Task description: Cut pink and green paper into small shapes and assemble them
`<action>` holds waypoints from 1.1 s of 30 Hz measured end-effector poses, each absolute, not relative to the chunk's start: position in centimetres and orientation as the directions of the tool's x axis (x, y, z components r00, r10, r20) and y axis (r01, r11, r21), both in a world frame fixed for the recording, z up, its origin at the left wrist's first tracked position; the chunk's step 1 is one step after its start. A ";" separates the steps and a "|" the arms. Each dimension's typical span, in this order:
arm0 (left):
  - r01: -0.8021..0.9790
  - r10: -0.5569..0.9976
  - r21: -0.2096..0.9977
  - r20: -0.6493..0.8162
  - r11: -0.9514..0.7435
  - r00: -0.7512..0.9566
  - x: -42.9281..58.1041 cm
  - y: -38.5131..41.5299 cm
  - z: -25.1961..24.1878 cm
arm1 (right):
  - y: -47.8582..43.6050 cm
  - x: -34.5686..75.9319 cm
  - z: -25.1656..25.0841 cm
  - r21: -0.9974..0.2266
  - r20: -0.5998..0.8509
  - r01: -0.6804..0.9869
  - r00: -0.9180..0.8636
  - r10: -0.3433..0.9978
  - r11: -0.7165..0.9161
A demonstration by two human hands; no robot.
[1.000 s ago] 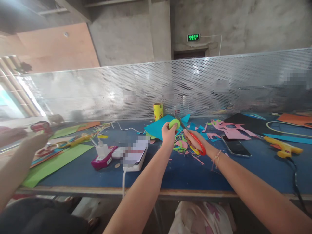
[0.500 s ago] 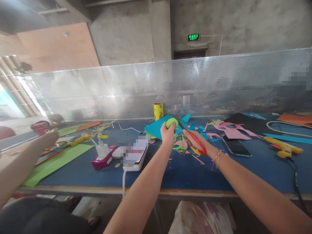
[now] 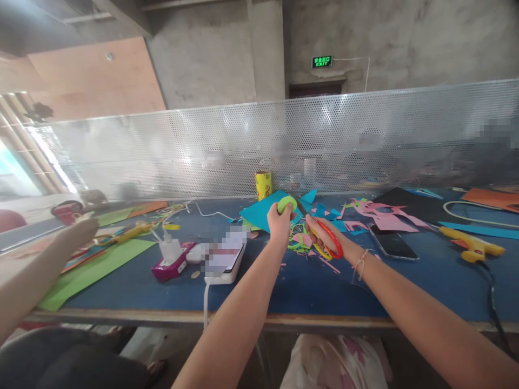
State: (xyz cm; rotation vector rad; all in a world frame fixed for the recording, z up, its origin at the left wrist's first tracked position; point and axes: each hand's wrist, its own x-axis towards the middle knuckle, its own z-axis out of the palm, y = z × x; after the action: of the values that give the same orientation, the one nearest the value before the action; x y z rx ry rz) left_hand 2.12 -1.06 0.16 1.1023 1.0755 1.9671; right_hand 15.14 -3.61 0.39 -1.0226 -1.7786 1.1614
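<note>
My left hand (image 3: 279,221) is closed on a small round green paper piece (image 3: 286,204), held up above the blue table (image 3: 308,286). My right hand (image 3: 324,237) grips red-handled scissors (image 3: 329,241), whose blades point up and left toward the green piece. Below both hands lies a heap of green, pink and blue paper scraps (image 3: 302,242). A teal paper sheet (image 3: 263,212) lies just behind my left hand.
A phone on a white power bank (image 3: 224,262) and a pink charger (image 3: 169,266) lie to the left. To the right are another phone (image 3: 392,243), pink cutouts (image 3: 383,216) and a yellow glue gun (image 3: 472,246). Another person's arm (image 3: 44,259) reaches in far left. A yellow roll (image 3: 263,185) stands by the mesh screen.
The green piece has turned and dropped slightly in my left hand. My right hand has opened the scissor handles wider and shifted a little left. The other person's arm has pulled back slightly.
</note>
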 end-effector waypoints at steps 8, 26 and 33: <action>-0.113 0.816 0.876 0.380 -0.468 -0.435 2.2 -1.2 0.3 | -2.4 15.2 -0.9 -0.928 0.223 0.180 -0.439 0.871 0.328; -0.152 0.840 0.878 0.366 -0.455 -0.401 2.4 -1.3 0.3 | -2.5 15.2 -0.7 -0.955 0.194 0.119 -0.440 0.877 0.271; -0.118 0.836 0.878 0.391 -0.465 -0.384 2.2 -1.1 0.1 | -2.3 15.3 -0.8 -0.961 0.160 0.137 -0.437 0.885 0.242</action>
State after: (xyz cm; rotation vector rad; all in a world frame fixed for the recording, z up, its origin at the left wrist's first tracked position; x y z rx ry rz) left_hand 2.24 -1.12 0.08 1.1735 1.0494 1.9096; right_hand 15.31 -2.35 -0.81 -0.9457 -1.7628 1.2564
